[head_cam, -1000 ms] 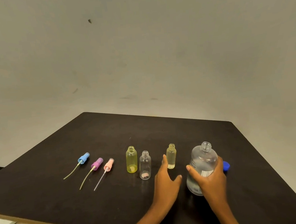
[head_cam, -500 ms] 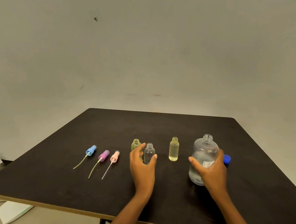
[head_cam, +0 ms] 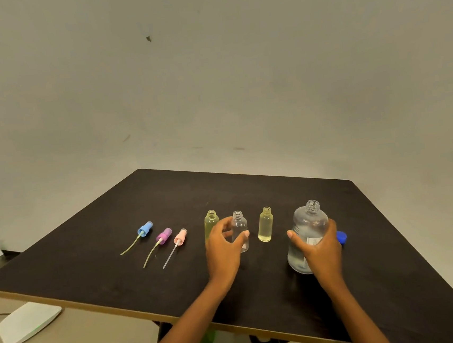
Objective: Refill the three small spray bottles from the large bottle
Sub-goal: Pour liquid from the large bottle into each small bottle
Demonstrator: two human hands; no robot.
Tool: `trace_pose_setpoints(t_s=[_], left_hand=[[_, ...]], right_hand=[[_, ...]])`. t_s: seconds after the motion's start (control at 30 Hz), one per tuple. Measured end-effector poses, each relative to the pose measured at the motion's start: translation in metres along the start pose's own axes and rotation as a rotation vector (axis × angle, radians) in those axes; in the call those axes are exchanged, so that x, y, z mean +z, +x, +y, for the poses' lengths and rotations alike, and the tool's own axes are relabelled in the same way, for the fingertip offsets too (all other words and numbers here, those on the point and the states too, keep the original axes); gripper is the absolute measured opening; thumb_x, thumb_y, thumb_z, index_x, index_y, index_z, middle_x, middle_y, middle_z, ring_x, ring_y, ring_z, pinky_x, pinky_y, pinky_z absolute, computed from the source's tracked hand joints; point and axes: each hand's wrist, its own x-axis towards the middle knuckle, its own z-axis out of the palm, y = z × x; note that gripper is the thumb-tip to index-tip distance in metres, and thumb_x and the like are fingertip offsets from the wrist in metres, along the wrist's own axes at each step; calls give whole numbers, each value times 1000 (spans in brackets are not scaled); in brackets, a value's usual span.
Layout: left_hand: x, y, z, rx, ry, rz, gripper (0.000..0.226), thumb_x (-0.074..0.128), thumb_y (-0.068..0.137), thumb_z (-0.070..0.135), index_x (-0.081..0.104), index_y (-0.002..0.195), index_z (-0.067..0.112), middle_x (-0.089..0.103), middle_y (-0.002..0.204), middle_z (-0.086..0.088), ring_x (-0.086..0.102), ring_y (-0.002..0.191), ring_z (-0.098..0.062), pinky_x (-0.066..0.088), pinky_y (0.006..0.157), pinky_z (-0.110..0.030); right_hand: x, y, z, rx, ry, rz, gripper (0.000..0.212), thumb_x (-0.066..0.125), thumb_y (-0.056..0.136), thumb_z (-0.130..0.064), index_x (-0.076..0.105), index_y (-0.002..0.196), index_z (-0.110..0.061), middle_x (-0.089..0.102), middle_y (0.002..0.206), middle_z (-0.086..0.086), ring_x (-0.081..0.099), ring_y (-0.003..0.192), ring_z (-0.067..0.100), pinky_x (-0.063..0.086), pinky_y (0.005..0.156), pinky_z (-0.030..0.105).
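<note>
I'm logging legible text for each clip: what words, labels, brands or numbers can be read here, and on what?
Nothing can be read.
White label on the large bottle, partly under the right hand: print too blurred to read.
Clear small bottle, gripped by the left hand: no text seen.
Nothing else shows print.

Spray heads (head_cam: 164,236) left, small bottles (head_cam: 240,225) centre, large bottle (head_cam: 308,224) right, cap (head_cam: 341,237) behind it.
</note>
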Motion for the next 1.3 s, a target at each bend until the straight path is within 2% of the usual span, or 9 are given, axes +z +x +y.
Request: trace_pose_setpoints(t_s=[0.13,0.2,0.3,0.43,0.57,0.67,0.8,0.97,1.3], left_hand=[[-25,-11,38,41,-186,-198,37,68,83,13,46,107,31,59,114,5,61,99,-6,52,75,-17],[-40,-19,57,80,-257,-292,37,66,84,18,43,107,36,61,117,2,65,95,-4,57,79,-27],[-59,-30,85,117,-250,-403,41,67,75,34,44,108,38,63,117,-1,68,98,-12,58,81,-44],[-75,-44,112,163,-217,-472,35,66,80,27,47,106,39,65,112,3,68,94,-10,58,65,-24],[-87,-56,133,207,-232,-502,35,69,79,21,52,99,45,66,94,17,66,80,10,52,56,-13],[-95,-62,147,198,-253,-499,36,70,70,29,53,94,49,66,91,21,67,83,3,56,60,-17],[-100,-65,158,155,-281,-523,43,68,57,38,56,97,49,72,103,7,68,98,-13,60,69,-29],[-102,-67,163,109,-309,-554,42,69,56,33,58,94,46,74,91,14,71,86,-6,56,57,-21],[-105,-69,166,105,-318,-559,45,70,56,33,60,98,44,75,97,7,71,91,-11,58,60,-25]], right_hand=[[-5,-2,-18,17,14,-40,91,85,57,-40,37,130,-17,50,126,8,51,114,27,45,96,46],[-12,-5,-37,-25,-3,-59,95,84,49,-52,39,127,-20,52,121,5,52,111,26,46,93,44],[-24,-9,-71,-171,-82,-40,72,86,60,-26,44,119,-24,52,112,-3,53,107,25,46,87,40],[-33,-18,-121,-289,-180,8,76,80,52,-40,45,118,-27,49,105,-13,54,106,26,45,88,53],[-42,-29,-157,-401,-242,40,76,80,53,-36,44,120,-29,55,105,-9,55,102,28,45,86,46],[-48,-31,-170,-460,-300,68,75,81,56,-30,46,122,-25,59,111,-1,52,102,29,37,84,38],[-52,-34,-181,-582,-342,133,73,71,54,-38,46,122,-28,56,106,-5,53,98,27,34,83,39],[-58,-39,-194,-698,-386,159,71,68,54,-37,36,117,-37,59,107,-1,52,98,28,27,80,35],[-63,-43,-207,-829,-502,169,69,68,56,-36,38,118,-32,61,108,5,52,99,31,28,80,37]])
